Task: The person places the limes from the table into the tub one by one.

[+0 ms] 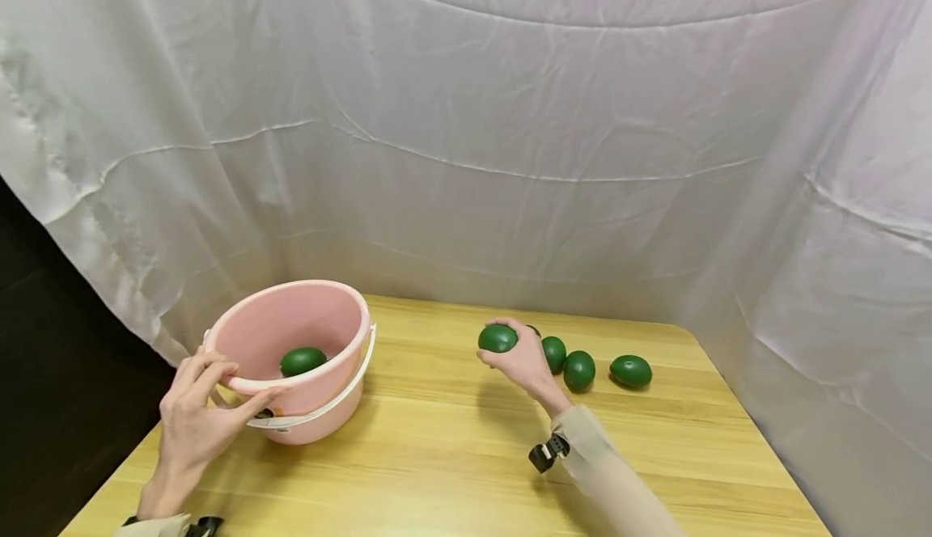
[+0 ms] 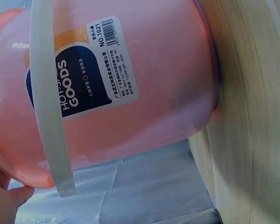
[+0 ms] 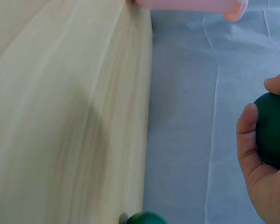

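Observation:
My left hand (image 1: 192, 412) grips the near left rim of a pink bucket (image 1: 342, 420), fingers over the edge and thumb along the outside. Inside the bucket lies a dark green avocado (image 1: 302, 361). In the left wrist view the bucket's label (image 2: 84, 70) and white handle (image 2: 49, 102) show, with part of the thumb at the lower left. My right hand (image 1: 526, 363) holds another avocado (image 1: 498, 338) above the table, thumb and fingers curled round it. The right wrist view also shows this held avocado (image 3: 273, 130) at its right edge.
Right of my right hand, several avocados lie on the wooden table (image 1: 437, 456), among them one by the wrist (image 1: 579, 370) and one farther right (image 1: 630, 370). A pale curtain (image 1: 466, 116) hangs behind the table and along its right side.

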The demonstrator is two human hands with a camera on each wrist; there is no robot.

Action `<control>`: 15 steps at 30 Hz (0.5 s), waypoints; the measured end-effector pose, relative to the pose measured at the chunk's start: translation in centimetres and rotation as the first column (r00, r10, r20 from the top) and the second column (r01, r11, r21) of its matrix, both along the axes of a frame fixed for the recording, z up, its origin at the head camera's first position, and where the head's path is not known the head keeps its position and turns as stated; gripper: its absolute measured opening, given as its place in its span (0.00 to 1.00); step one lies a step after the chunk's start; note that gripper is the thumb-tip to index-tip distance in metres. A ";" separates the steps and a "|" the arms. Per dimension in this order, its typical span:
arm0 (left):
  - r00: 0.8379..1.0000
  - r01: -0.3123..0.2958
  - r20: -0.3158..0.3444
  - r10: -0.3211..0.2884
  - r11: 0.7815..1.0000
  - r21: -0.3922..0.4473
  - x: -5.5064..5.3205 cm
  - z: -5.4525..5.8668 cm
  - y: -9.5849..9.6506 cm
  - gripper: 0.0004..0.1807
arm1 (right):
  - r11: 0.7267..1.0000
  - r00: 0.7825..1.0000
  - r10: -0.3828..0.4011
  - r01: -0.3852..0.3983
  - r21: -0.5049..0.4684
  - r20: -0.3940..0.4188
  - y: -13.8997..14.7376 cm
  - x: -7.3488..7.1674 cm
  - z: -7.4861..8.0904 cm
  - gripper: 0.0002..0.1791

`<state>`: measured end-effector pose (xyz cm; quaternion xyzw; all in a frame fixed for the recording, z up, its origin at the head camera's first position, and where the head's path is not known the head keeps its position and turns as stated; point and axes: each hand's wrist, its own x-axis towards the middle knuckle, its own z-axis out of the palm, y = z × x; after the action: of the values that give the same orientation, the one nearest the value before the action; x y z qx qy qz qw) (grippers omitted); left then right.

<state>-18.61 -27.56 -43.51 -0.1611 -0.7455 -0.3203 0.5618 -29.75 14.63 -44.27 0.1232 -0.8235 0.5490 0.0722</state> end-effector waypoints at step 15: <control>1.000 -0.012 0.006 0.012 1.000 -0.004 -0.2 -0.3 -0.3 0.43 | 0.994 0.994 0.104 -0.103 0.028 -0.039 -5.1 -0.3 2.5 0.27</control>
<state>-18.86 -27.85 -43.84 -0.1569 -0.7487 -0.3159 0.5613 -30.10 9.52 -41.78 0.1778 -0.8216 0.5385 0.0584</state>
